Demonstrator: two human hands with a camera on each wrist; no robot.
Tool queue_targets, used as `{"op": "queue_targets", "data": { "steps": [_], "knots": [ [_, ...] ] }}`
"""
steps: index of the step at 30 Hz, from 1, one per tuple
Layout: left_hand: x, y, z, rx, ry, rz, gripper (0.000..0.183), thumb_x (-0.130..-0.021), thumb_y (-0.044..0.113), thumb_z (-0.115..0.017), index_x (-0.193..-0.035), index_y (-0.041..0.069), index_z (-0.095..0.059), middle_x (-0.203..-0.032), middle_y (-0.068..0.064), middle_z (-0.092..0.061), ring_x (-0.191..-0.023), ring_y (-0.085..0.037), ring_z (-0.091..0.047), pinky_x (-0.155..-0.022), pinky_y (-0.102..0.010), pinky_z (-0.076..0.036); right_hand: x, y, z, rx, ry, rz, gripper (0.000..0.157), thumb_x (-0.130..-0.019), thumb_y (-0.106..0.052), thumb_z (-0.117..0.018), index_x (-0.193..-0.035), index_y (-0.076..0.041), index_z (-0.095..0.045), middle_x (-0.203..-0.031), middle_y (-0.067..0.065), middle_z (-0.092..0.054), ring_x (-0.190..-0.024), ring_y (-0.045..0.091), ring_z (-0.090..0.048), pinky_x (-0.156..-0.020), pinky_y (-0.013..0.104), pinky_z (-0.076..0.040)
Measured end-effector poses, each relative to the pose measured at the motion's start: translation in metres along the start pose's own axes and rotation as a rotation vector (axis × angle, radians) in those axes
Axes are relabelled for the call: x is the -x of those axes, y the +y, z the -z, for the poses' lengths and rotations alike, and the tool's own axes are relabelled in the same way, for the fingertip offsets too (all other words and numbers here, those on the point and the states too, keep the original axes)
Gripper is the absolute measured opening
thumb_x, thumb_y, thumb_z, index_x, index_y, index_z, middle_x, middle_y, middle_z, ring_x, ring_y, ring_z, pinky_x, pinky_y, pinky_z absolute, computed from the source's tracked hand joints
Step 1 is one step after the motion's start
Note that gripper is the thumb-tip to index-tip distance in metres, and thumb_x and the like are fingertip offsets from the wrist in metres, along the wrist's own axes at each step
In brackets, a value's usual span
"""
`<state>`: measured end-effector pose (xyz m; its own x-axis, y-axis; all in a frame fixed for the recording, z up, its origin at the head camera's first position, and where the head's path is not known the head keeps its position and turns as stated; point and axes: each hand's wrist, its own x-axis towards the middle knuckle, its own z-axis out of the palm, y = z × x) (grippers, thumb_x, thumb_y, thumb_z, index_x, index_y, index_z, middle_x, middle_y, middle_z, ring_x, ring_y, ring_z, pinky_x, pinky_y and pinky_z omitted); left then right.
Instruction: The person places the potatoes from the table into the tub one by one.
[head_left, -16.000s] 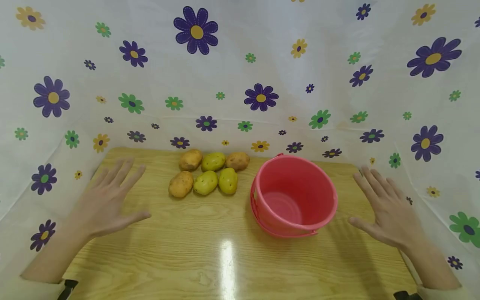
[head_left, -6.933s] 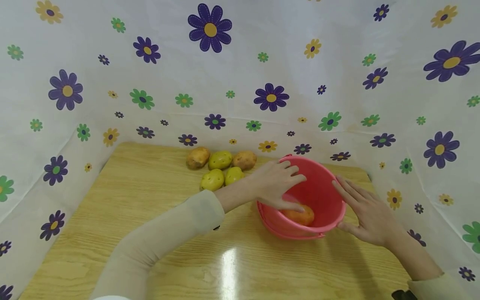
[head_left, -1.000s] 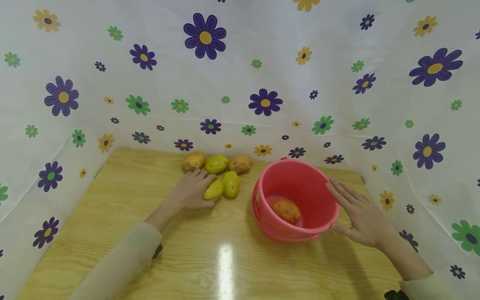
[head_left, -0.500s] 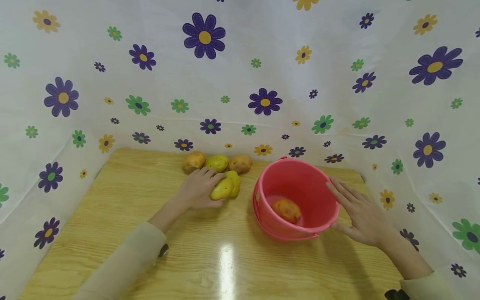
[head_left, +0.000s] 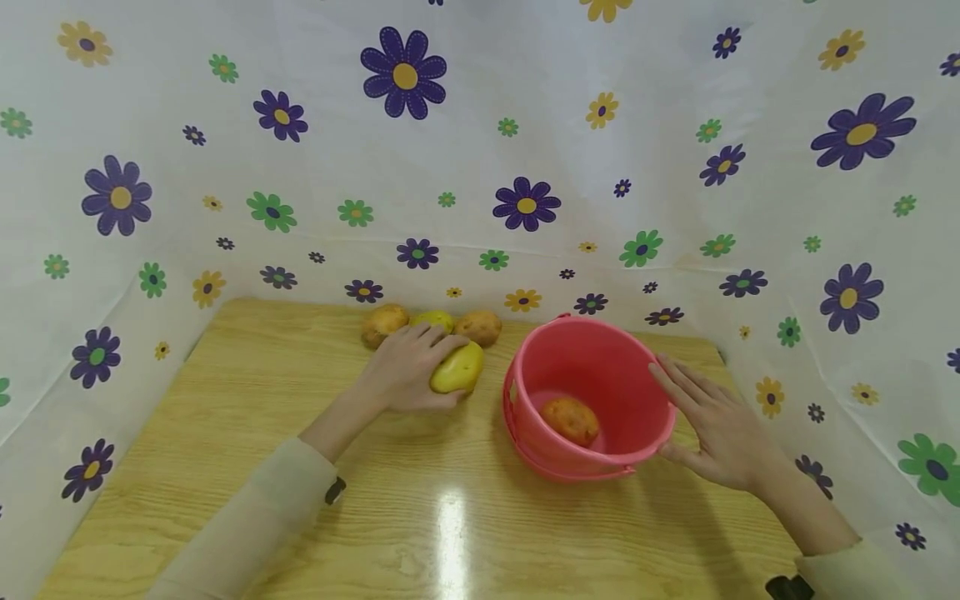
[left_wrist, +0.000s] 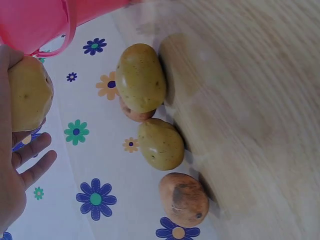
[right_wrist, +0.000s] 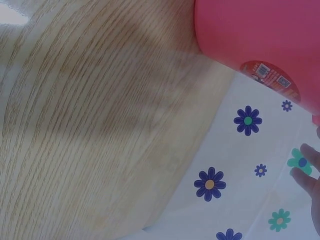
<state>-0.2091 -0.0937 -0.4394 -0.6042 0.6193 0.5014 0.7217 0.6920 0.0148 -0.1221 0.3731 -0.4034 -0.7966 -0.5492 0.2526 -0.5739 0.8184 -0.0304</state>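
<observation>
My left hand [head_left: 408, 371] grips a yellow-green potato [head_left: 459, 367] between thumb and fingers. In the left wrist view this held potato [left_wrist: 29, 95] is up off the table, apart from the others. Another yellow-green potato [left_wrist: 141, 77] sits on the table, hidden behind the held one in the head view. On the right, my right hand [head_left: 723, 429] rests straight fingers against the rim of a pink bucket [head_left: 592, 471]. One brownish potato [head_left: 570, 419] lies at the bottom of that bucket.
Behind my left hand is a back row: a brown potato [head_left: 385, 326], a yellow-green potato [head_left: 433, 318] and another brown potato [head_left: 478, 328]. The wooden table [head_left: 360, 517] ends at a flower-print cloth [head_left: 465, 150] rising behind and at both sides.
One potato went from the front row into the bucket some seconds ago. Over the last second my left hand has lifted a yellow-green potato and carried it right; my right hand stays at the rim.
</observation>
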Motion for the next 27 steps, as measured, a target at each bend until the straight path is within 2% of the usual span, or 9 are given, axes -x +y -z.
{"op": "queue_targets", "data": {
  "steps": [10,15,20,27],
  "knots": [
    [-0.017,0.008,0.013,0.051,0.032,0.011,0.072,-0.077,0.06,-0.079,-0.135,0.019,-0.067,-0.112,-0.004,-0.073,-0.096,-0.021,-0.067,-0.081,-0.035,-0.06,-0.001,-0.001,0.001,0.019,-0.003,0.009,0.1,-0.089,-0.064,-0.068,-0.168,-0.018,-0.028,-0.177,0.002,-0.024,-0.152,0.041,-0.041,-0.104,0.073,-0.049],
    [-0.028,0.013,0.019,0.078,0.081,-0.01,0.07,-0.076,0.057,-0.081,-0.133,0.018,-0.067,-0.112,-0.005,-0.075,-0.096,-0.022,-0.069,-0.078,-0.034,-0.06,0.0,0.0,0.001,0.019,0.001,0.01,0.1,-0.088,-0.064,-0.068,-0.168,-0.017,-0.03,-0.177,0.003,-0.024,-0.152,0.041,-0.042,-0.104,0.073,-0.049],
    [-0.038,0.019,0.023,0.108,0.102,-0.033,0.067,-0.077,0.056,-0.081,-0.13,0.018,-0.067,-0.112,-0.004,-0.075,-0.096,-0.022,-0.068,-0.076,-0.033,-0.06,0.0,-0.001,0.0,0.027,0.002,0.007,0.101,-0.086,-0.061,-0.071,-0.168,-0.018,-0.03,-0.177,0.002,-0.025,-0.15,0.042,-0.043,-0.103,0.073,-0.049],
    [-0.051,0.027,0.028,0.121,0.117,-0.073,0.069,-0.077,0.057,-0.081,-0.132,0.017,-0.068,-0.111,-0.003,-0.073,-0.098,-0.02,-0.064,-0.077,-0.03,-0.057,0.0,0.0,0.001,0.025,0.006,0.017,0.099,-0.089,-0.065,-0.066,-0.168,-0.017,-0.03,-0.177,0.002,-0.024,-0.151,0.041,-0.042,-0.104,0.072,-0.049]
  ]
}}
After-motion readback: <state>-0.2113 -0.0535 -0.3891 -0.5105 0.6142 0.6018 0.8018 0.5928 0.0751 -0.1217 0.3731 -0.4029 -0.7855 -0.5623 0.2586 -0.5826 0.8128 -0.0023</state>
